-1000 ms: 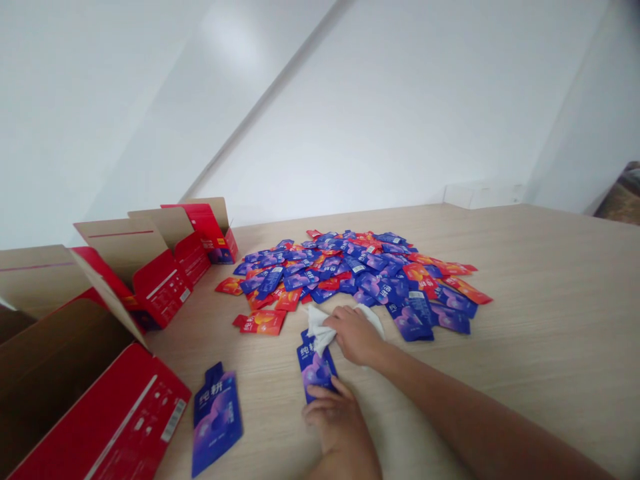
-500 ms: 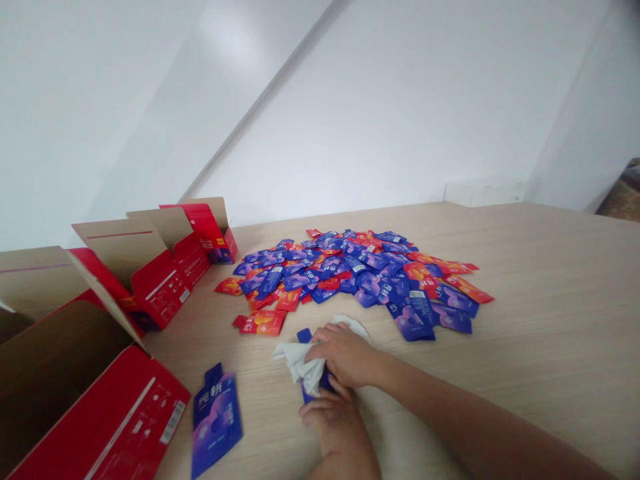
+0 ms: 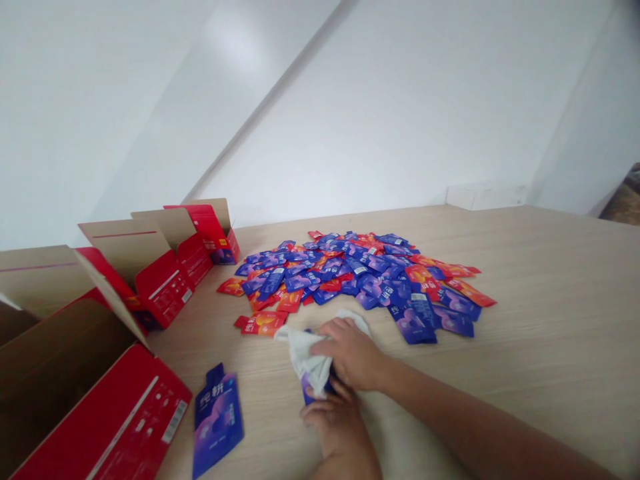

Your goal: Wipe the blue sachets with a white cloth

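Note:
My right hand (image 3: 353, 353) is closed on a white cloth (image 3: 306, 357), pressing it onto a blue-purple pouch (image 3: 305, 385) on the table. Most of that pouch is hidden beneath the cloth and the hands. At its near end, my left hand (image 3: 337, 423) has its fingers curled onto the pouch, just below the cloth. Another blue-purple pouch (image 3: 218, 421) lies flat by itself to the left. Beyond the hands spreads a heap of blue and orange-red pouches (image 3: 345, 263), with an orange pouch (image 3: 263, 323) at its near left edge.
Red cartons with raised flaps line the left side, the nearest carton (image 3: 135, 413) being largest in view and another carton (image 3: 163, 287) behind it. A white box (image 3: 485, 196) stands by the wall (image 3: 400, 100) at the back right of the wooden table (image 3: 540, 320).
The cloth and right hand have shifted slightly over the pouch, covering more of its far tip. My left hand stays at the near end. The view has moved a little.

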The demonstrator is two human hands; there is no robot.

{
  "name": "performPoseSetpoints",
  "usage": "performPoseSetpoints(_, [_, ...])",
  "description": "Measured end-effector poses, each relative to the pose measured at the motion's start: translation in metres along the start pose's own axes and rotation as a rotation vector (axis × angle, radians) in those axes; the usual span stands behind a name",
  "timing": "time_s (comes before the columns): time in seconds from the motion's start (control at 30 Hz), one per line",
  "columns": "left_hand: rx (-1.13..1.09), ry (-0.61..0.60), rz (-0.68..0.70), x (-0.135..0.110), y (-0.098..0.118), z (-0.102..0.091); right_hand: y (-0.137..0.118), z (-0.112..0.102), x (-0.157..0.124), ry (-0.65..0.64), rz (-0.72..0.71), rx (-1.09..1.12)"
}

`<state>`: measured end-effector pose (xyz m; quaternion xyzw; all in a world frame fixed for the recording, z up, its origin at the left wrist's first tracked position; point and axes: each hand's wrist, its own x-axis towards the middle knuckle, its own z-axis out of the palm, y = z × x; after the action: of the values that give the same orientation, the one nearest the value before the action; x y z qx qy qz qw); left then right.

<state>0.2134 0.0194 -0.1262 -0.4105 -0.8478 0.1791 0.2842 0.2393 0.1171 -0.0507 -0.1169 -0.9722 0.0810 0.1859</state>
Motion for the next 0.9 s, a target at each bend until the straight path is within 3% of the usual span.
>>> performPoseSetpoints(0.07, [-0.056, -0.031, -0.032, 0.001, 0.000, 0.000, -0.006, 0.004, 0.002, -0.103, -0.102, 0.010])
performPoseSetpoints(0.13, [-0.040, -0.035, -0.053, 0.001, -0.001, 0.000, -0.006, 0.009, 0.004, -0.140, -0.100, 0.015])
performPoseSetpoints(0.3, [0.076, 0.048, 0.037, -0.002, -0.005, -0.003, 0.016, 0.012, 0.010, -0.103, 0.089, -0.066])
performPoseSetpoints(0.5, [0.162, 0.094, -0.003, -0.004, -0.004, -0.004, 0.031, 0.005, 0.005, 0.031, 0.276, -0.065])
performPoseSetpoints(0.63, [0.093, 0.039, 0.004, -0.003, -0.001, 0.000, 0.018, 0.003, 0.002, 0.061, 0.164, -0.012])
performPoseSetpoints(0.77, [0.045, -0.010, 0.009, -0.003, 0.000, 0.000, 0.005, 0.008, 0.004, -0.089, -0.033, 0.027])
performPoseSetpoints(0.9, [0.126, 0.043, 0.001, -0.003, -0.002, -0.001, 0.011, 0.012, 0.008, -0.116, 0.029, -0.006])
